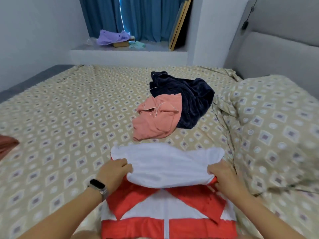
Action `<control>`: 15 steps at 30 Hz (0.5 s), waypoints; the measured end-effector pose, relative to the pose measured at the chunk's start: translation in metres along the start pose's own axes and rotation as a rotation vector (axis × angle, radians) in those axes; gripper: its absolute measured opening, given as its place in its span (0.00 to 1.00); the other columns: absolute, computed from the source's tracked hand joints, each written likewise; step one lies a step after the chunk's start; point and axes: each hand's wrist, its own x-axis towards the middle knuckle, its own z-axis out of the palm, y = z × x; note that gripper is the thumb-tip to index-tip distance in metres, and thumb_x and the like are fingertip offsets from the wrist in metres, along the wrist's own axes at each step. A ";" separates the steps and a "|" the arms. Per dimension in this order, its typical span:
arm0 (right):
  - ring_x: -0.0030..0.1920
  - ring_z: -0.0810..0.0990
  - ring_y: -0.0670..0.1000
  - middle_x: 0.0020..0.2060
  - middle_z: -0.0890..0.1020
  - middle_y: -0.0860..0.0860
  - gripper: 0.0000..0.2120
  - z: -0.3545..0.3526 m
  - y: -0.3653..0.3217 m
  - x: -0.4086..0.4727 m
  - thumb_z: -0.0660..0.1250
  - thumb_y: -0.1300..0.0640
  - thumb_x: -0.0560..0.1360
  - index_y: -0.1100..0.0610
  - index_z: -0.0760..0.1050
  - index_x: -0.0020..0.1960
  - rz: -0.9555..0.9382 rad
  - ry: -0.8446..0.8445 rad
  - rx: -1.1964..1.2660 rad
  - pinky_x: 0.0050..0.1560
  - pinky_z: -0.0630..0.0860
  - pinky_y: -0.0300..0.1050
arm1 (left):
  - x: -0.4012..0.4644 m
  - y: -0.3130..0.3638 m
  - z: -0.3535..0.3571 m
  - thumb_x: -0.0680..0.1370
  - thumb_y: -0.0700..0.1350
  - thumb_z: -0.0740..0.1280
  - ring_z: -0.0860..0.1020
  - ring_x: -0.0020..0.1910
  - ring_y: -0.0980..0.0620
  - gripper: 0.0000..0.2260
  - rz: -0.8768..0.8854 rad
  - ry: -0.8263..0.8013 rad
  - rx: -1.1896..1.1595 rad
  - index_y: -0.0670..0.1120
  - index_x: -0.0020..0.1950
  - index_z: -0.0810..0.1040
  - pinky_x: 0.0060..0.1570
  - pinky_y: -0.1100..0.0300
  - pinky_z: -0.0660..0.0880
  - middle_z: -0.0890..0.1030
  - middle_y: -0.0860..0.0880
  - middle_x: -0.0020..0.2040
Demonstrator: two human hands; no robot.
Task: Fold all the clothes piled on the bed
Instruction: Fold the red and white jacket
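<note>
A red and white zip jacket [165, 214] lies flat on the bed [60, 118] in front of me, sleeves crossed over its front. Its white hood part [165, 163] is lifted off the jacket at the far end. My left hand [114, 169] grips the left edge of that white part, and my right hand [222, 176] grips the right edge. Beyond it lie a crumpled pink garment [155, 121] and a dark navy fleecy garment [189, 97], touching each other.
A pillow [276, 128] in the same patterned cover fills the right side, with a grey headboard [279, 54] behind. A reddish cloth [7, 144] shows at the left edge. A window ledge [127, 50] holds purple fabric and a leaning frame.
</note>
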 end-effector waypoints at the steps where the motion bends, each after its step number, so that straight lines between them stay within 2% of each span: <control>1: 0.35 0.68 0.47 0.31 0.73 0.45 0.20 0.004 -0.007 -0.020 0.62 0.64 0.51 0.47 0.65 0.39 0.016 -0.009 0.004 0.37 0.60 0.38 | -0.021 0.010 0.007 0.66 0.47 0.58 0.74 0.26 0.48 0.04 -0.035 -0.014 0.012 0.53 0.40 0.67 0.23 0.63 0.61 0.72 0.51 0.30; 3: 0.38 0.69 0.47 0.34 0.75 0.44 0.25 0.012 -0.017 -0.052 0.60 0.64 0.48 0.45 0.63 0.42 0.066 -0.027 0.008 0.37 0.61 0.36 | -0.056 0.027 0.018 0.64 0.48 0.58 0.74 0.25 0.49 0.06 -0.052 -0.028 0.003 0.53 0.41 0.65 0.25 0.63 0.57 0.72 0.53 0.30; 5: 0.38 0.62 0.44 0.37 0.71 0.41 0.26 0.014 -0.023 -0.074 0.60 0.63 0.47 0.43 0.61 0.41 0.068 -0.034 0.006 0.37 0.62 0.37 | -0.082 0.040 0.022 0.63 0.49 0.58 0.74 0.25 0.52 0.09 -0.052 -0.122 -0.006 0.54 0.41 0.63 0.28 0.63 0.55 0.72 0.54 0.30; 7: 0.39 0.58 0.43 0.40 0.69 0.41 0.26 0.013 -0.029 -0.088 0.61 0.62 0.47 0.43 0.58 0.40 0.044 -0.085 0.029 0.38 0.64 0.40 | -0.097 0.048 0.022 0.58 0.46 0.66 0.74 0.24 0.53 0.17 -0.053 -0.195 0.054 0.55 0.41 0.62 0.28 0.63 0.54 0.72 0.54 0.28; 10: 0.42 0.63 0.47 0.41 0.65 0.41 0.20 0.007 -0.033 -0.099 0.60 0.64 0.50 0.47 0.59 0.38 0.056 -0.231 0.048 0.39 0.65 0.44 | -0.109 0.059 0.022 0.43 0.46 0.78 0.73 0.23 0.53 0.34 -0.115 -0.307 0.053 0.54 0.41 0.63 0.24 0.64 0.57 0.72 0.52 0.26; 12: 0.44 0.65 0.50 0.42 0.61 0.39 0.16 0.005 -0.037 -0.104 0.58 0.63 0.54 0.48 0.59 0.36 0.091 -0.361 0.024 0.40 0.62 0.40 | -0.116 0.065 0.027 0.38 0.52 0.78 0.73 0.23 0.54 0.35 -0.138 -0.409 0.017 0.54 0.40 0.65 0.22 0.64 0.62 0.72 0.53 0.27; 13: 0.44 0.65 0.49 0.43 0.61 0.39 0.15 0.005 -0.038 -0.106 0.59 0.61 0.55 0.46 0.58 0.35 0.111 -0.421 0.019 0.39 0.60 0.37 | -0.117 0.071 0.023 0.40 0.57 0.76 0.73 0.26 0.55 0.34 -0.120 -0.447 0.013 0.55 0.40 0.64 0.23 0.63 0.63 0.72 0.54 0.28; 15: 0.44 0.65 0.44 0.44 0.64 0.42 0.11 0.002 -0.044 -0.109 0.63 0.52 0.59 0.43 0.61 0.34 0.171 -0.482 0.110 0.41 0.60 0.34 | -0.125 0.078 0.018 0.54 0.66 0.68 0.72 0.35 0.55 0.25 -0.031 -0.397 0.080 0.56 0.41 0.62 0.35 0.60 0.63 0.71 0.57 0.36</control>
